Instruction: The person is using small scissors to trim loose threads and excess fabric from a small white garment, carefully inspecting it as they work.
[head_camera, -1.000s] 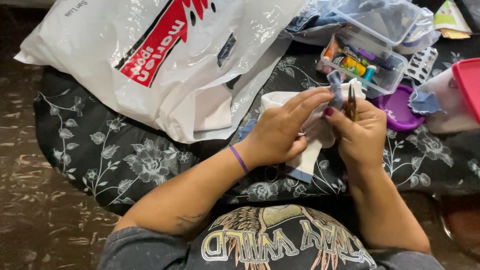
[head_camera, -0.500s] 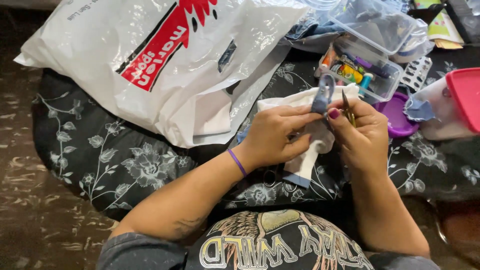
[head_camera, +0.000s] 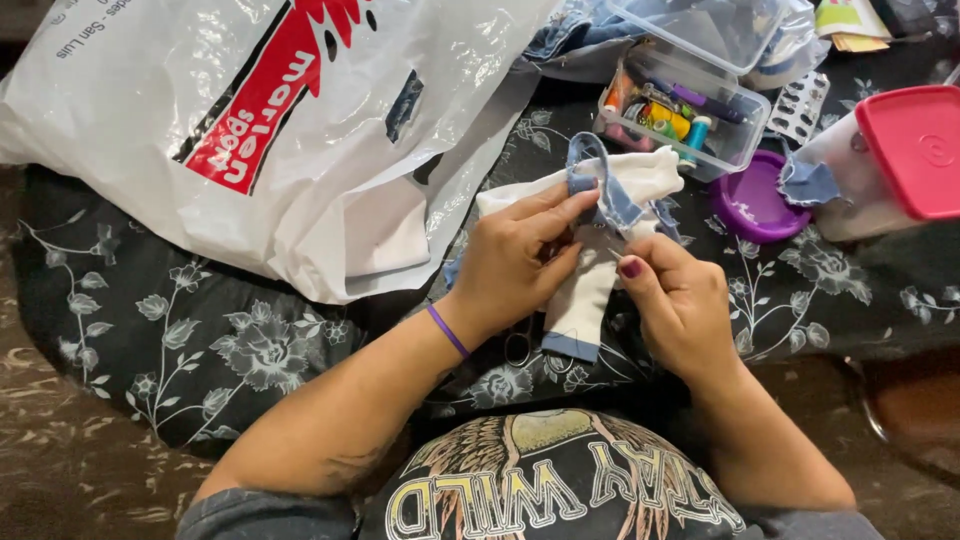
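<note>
My left hand (head_camera: 520, 255) pinches a small white cloth piece (head_camera: 590, 290) with blue denim trim, holding it over a dark flowered cushion (head_camera: 200, 340). A denim strap loop (head_camera: 600, 185) sticks up from the cloth above my left fingers. My right hand (head_camera: 675, 300) is closed beside it, fingertips pinched at the cloth's right edge; whatever thin thing it holds is too small to make out. A purple band circles my left wrist.
A large white plastic bag (head_camera: 260, 130) with red print lies at the left. A clear box of thread spools (head_camera: 685, 115) stands behind the hands, with a purple lid (head_camera: 750, 205) and a tub with a pink lid (head_camera: 915, 150) to the right. Small scissors (head_camera: 518, 345) lie under the cloth.
The hands have drawn slightly nearer and lower. The denim strap now stands up as a loop above the left fingers, and the right hand has dropped to the cloth's right edge.
</note>
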